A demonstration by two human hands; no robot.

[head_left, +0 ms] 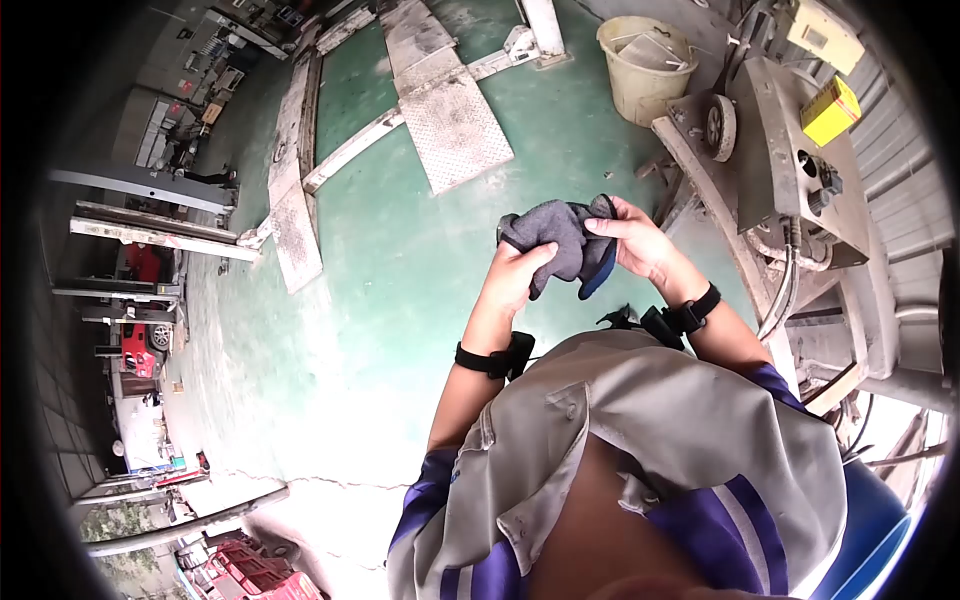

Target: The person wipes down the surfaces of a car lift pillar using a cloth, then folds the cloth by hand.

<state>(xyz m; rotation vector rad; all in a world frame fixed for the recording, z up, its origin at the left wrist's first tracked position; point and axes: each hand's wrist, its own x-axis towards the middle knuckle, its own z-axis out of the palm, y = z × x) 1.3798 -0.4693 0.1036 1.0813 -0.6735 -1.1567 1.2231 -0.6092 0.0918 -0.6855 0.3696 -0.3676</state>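
A bunched grey fabric work glove (556, 232), dark blue along its lower right part, is held up in front of my chest. My left hand (518, 275) grips its left side, thumb pressed on top of the fabric. At the upper right edge my right hand (635, 238) pinches the material between thumb and fingers. The cloth hides most of my left fingers. Whether one glove or a pair is bunched together, I cannot tell. Each wrist wears a black strap.
Metal lift ramps (455, 125) lie on the green floor (370, 220) ahead. To the right stand a cream bucket (650, 95) and a machine cabinet (790, 170) with a yellow box (830, 111) on top. A blue barrel (870, 535) is at lower right.
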